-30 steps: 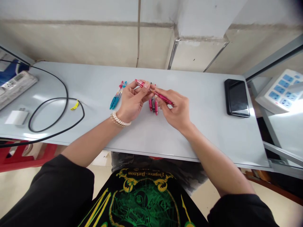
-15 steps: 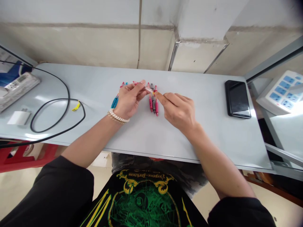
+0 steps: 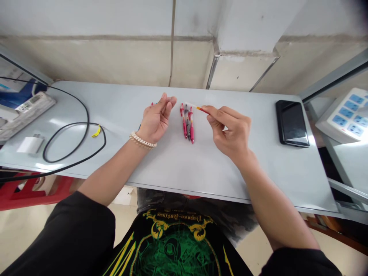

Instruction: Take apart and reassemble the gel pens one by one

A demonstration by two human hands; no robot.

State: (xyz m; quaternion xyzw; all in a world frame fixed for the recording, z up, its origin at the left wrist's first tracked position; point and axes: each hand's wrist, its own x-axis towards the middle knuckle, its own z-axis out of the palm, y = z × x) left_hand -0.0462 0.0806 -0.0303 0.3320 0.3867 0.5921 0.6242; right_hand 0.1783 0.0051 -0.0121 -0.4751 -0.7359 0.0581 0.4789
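Between the thumb and index finger of my right hand (image 3: 231, 128) is a pen refill (image 3: 202, 110), red at the grip with a yellow band and a pale see-through length pointing left. My left hand (image 3: 156, 119) is closed in a pinch, palm partly turned up; a small pale piece seems to show at its fingertips, but I cannot make it out. Between the hands, three click pens lie side by side on the table: a red pen (image 3: 183, 122), a grey-black pen (image 3: 188, 124) and another red pen (image 3: 192, 128). Behind my left hand, red and blue pen ends peek out, mostly hidden.
On the left of the table (image 3: 184, 168) are a looped black cable (image 3: 86, 115) with a yellow tag (image 3: 97, 131), a white charger plug (image 3: 30, 145) and a power strip (image 3: 31, 111). A black flat-screen device (image 3: 292, 123) lies right. The wall (image 3: 115, 61) rises behind.
My hands have moved apart. The right hand has drawn right with the refill, which now shows away from the left hand's fingers. The three pens have stayed in place.
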